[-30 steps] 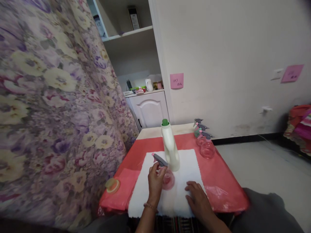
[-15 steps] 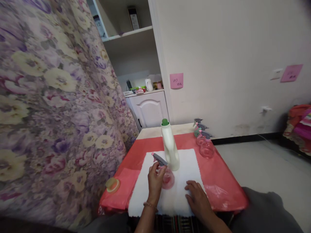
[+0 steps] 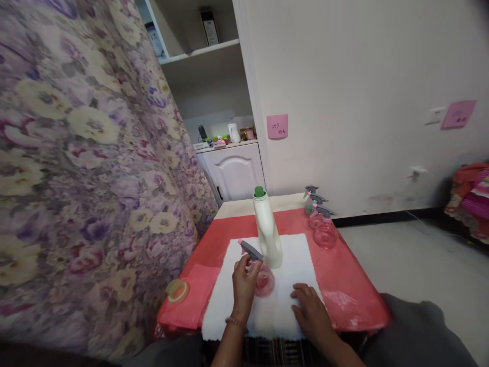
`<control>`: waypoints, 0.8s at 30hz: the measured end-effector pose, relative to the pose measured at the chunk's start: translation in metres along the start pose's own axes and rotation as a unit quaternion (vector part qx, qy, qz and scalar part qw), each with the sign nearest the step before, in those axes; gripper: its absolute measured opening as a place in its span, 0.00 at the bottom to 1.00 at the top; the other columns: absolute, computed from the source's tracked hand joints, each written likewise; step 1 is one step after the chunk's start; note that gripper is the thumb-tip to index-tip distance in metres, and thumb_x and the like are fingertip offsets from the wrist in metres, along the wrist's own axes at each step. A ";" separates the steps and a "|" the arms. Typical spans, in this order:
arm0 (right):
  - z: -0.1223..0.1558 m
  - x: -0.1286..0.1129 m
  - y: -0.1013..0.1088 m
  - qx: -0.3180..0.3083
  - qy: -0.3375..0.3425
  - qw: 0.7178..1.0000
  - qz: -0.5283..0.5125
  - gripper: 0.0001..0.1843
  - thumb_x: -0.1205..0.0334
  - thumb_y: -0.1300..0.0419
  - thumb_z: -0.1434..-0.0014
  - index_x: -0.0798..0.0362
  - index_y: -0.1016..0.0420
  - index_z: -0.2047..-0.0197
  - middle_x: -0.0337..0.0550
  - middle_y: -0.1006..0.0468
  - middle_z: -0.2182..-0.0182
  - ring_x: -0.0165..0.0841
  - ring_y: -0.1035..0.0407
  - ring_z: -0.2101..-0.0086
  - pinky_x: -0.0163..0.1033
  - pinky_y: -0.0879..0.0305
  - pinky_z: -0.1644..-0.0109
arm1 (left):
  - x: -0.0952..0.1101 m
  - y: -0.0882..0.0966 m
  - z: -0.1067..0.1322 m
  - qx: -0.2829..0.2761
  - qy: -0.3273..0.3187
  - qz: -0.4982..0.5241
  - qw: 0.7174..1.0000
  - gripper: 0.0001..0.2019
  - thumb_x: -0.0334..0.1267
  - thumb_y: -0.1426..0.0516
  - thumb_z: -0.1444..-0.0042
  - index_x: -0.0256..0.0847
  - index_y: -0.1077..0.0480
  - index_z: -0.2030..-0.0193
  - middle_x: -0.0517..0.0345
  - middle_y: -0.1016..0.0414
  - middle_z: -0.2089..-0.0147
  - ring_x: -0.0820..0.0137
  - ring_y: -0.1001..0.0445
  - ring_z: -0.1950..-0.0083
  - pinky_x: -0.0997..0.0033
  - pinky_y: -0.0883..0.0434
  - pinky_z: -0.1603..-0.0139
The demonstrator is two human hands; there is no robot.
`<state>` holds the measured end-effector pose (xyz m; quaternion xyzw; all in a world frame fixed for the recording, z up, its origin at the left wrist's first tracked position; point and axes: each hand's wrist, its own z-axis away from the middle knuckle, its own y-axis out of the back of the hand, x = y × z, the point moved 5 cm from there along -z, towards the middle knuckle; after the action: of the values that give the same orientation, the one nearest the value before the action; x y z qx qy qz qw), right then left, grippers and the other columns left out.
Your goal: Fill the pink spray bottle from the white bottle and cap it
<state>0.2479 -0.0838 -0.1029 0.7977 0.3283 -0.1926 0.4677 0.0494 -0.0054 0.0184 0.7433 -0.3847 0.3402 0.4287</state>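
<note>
My left hand (image 3: 244,278) is closed around the neck of a pink spray bottle (image 3: 264,281) with a grey trigger head, which stands on a white cloth (image 3: 282,316). Right behind it, a tall pale bottle (image 3: 267,232) with a green top stands upright. On the right part of the cloth rests my right hand (image 3: 309,308), fingers spread and holding nothing. It is apart from both bottles.
Several spray bottles (image 3: 325,235) line the right edge of the red-covered table (image 3: 351,285). A tape roll (image 3: 178,291) lies at the left edge. A floral curtain (image 3: 95,204) hangs close on the left, and a white cabinet (image 3: 237,171) stands behind.
</note>
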 end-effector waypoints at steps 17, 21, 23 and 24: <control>0.001 -0.004 0.003 0.019 -0.009 1.000 -0.008 0.15 0.72 0.47 0.46 0.51 0.27 0.57 0.50 0.25 0.52 0.41 0.31 0.52 0.50 0.30 0.47 | 0.000 0.001 0.000 0.006 -0.001 0.000 1.000 0.15 0.48 0.39 0.53 0.42 0.25 0.61 0.58 0.27 0.68 0.65 0.28 0.67 0.66 0.31 0.65; 0.001 -0.003 0.001 0.020 -0.007 1.000 -0.007 0.14 0.72 0.47 0.45 0.52 0.27 0.57 0.51 0.25 0.52 0.42 0.31 0.51 0.50 0.30 0.47 | 0.002 0.001 0.000 0.002 -0.001 0.002 1.000 0.15 0.48 0.39 0.53 0.42 0.25 0.62 0.58 0.27 0.68 0.65 0.28 0.67 0.66 0.31 0.65; 0.002 -0.002 0.001 0.021 -0.006 1.000 -0.006 0.15 0.72 0.47 0.45 0.51 0.27 0.56 0.50 0.26 0.51 0.42 0.32 0.51 0.50 0.30 0.47 | 0.002 0.001 0.000 0.001 0.000 0.003 1.000 0.15 0.48 0.40 0.53 0.42 0.25 0.62 0.58 0.27 0.68 0.65 0.28 0.67 0.66 0.31 0.65; 0.002 -0.002 0.000 0.022 -0.005 1.000 -0.005 0.15 0.72 0.47 0.45 0.51 0.28 0.56 0.50 0.26 0.51 0.41 0.32 0.51 0.50 0.30 0.47 | 0.002 0.001 0.000 0.001 0.001 0.003 1.000 0.15 0.48 0.39 0.53 0.42 0.25 0.61 0.58 0.27 0.68 0.65 0.28 0.67 0.66 0.32 0.65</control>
<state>0.2468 -0.0862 -0.1024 0.8049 0.3259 -0.2064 0.4510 0.0498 -0.0063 0.0204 0.7422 -0.3863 0.3429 0.4271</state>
